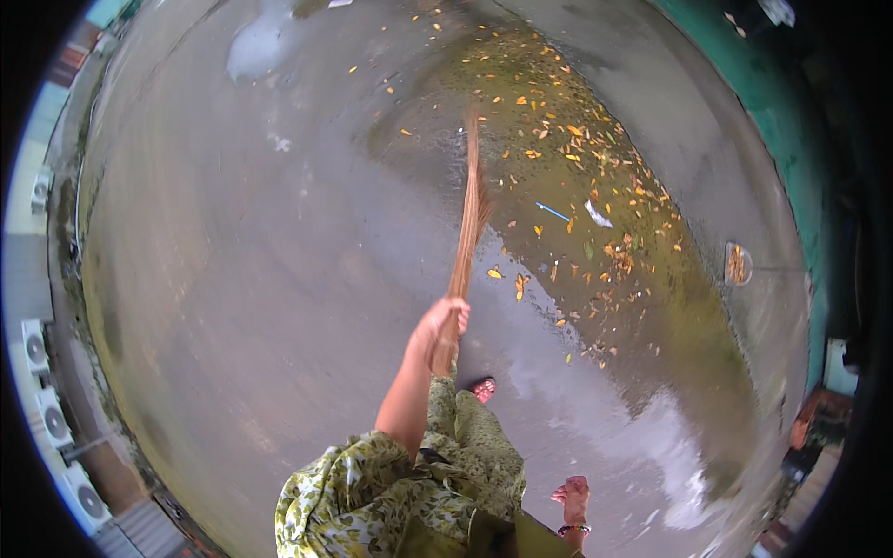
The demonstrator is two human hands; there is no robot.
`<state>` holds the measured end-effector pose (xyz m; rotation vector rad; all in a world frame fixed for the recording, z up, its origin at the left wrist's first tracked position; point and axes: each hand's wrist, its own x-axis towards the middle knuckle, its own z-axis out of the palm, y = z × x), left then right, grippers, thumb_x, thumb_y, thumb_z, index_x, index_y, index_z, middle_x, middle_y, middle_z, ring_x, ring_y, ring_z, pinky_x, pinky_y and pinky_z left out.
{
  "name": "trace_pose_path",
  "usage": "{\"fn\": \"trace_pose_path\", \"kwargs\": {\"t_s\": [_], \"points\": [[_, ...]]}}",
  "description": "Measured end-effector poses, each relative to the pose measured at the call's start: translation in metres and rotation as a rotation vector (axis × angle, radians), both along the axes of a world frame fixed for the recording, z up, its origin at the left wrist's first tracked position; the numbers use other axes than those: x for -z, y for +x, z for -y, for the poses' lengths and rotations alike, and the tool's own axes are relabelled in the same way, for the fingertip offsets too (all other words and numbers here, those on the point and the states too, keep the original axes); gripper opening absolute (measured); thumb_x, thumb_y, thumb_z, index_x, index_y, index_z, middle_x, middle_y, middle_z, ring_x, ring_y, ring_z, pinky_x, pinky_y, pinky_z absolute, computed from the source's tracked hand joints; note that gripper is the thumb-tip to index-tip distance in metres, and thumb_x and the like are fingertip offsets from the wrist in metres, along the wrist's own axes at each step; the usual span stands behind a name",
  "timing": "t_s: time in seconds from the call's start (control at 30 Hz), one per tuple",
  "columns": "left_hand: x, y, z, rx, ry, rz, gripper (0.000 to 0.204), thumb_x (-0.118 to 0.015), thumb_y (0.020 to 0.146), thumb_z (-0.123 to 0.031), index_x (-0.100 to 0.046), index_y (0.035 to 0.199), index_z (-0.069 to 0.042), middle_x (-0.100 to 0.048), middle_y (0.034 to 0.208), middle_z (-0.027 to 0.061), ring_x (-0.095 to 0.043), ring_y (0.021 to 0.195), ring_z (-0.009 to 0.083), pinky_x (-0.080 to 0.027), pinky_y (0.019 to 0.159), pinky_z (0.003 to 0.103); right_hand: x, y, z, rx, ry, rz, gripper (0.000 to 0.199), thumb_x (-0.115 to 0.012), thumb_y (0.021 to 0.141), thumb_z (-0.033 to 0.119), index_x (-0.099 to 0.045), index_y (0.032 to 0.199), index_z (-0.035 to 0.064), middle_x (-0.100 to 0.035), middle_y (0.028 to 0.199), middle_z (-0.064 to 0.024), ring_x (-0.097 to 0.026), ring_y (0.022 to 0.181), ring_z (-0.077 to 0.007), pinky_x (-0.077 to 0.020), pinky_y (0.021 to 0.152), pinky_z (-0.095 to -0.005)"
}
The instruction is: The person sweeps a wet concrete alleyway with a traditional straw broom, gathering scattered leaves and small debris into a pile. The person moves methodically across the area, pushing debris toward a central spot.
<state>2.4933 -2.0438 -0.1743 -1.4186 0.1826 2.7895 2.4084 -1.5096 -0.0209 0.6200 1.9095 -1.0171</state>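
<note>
My left hand is wrapped round the bound end of a broom made of long thin brown bristles. The broom reaches away from me, and its blurred tip touches the wet ground by the edge of a shallow puddle. Scattered yellow leaves lie in and around the water right of the bristles, with a blue stick and a crumpled white scrap among them. Low at my right side hangs my right hand, bracelet on the wrist, fingers loosely apart and holding nothing.
Wet grey concrete spreads around me. A clear plastic tub with yellowish contents stands beyond the puddle at right. A green wall borders that side. Several air-conditioner units line the left edge. My foot in a red shoe is just ahead.
</note>
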Motion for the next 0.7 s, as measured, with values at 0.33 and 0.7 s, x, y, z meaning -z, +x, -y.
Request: {"fn": "trace_pose_path", "kwargs": {"t_s": [0.33, 0.7], "points": [[0.004, -0.046, -0.072, 0.400, -0.157, 0.103, 0.009, -0.060, 0.074, -0.009, -0.051, 0.075, -0.009, -0.052, 0.060, 0.0026, -0.052, 0.050, 0.0127, -0.048, 0.048, 0.030, 0.010, 0.041, -0.056, 0.174, -0.233, -0.090, 0.019, -0.052, 0.091, 0.019, -0.050, 0.100, 0.0024, -0.061, 0.087, -0.0122, -0.064, 0.079, -0.0203, -0.0541, 0.064, -0.0330], [-0.032, -0.071, -0.310, 1.125, -0.001, -0.120, 0.015, -0.063, 0.070, -0.012, -0.051, 0.074, -0.005, -0.053, 0.059, 0.0030, -0.054, 0.049, 0.0143, -0.047, 0.048, 0.028, 0.039, 0.065, 0.142, 0.857, -0.656, 0.265, 0.039, -0.060, 0.076, 0.007, -0.043, 0.110, 0.0006, -0.057, 0.086, -0.0113, -0.061, 0.072, -0.0257, -0.0530, 0.064, -0.0390]]}}
